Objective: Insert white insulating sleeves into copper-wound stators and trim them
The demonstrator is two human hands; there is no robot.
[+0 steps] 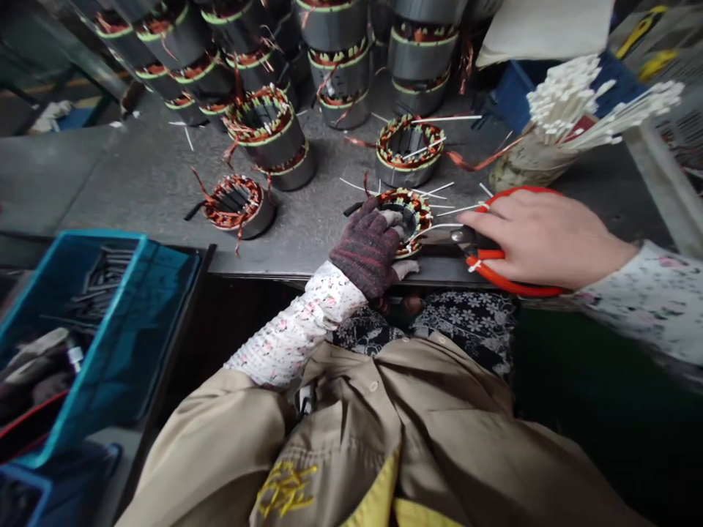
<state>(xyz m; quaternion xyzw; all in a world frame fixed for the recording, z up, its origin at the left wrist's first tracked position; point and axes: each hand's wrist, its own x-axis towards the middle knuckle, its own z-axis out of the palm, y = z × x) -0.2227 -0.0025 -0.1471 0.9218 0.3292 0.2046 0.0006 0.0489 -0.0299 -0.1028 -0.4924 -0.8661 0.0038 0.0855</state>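
Note:
A motor stator (422,208) with copper windings and pale green insulation sits near the bench's front edge. My left hand (370,245), in a dark knit glove with pale fingertips, grips its left side, fingers over the rim. My right hand (549,230) is bare and wrapped round red-handled pliers (513,287). Their jaws point left at the stator, a short way from it. A white tie cord (433,228) runs from the stator's winding to the pliers. How its end is held is hard to tell. Several white cord pieces (439,188) lie just behind the stator.
Another stator (409,172) stands behind; a further one (257,219) is at left. Stacked stators (340,73) line the back. At right, a holder (516,170) bears a bundle of white cords (565,95). A blue bin (104,238) with dark rods is at lower left.

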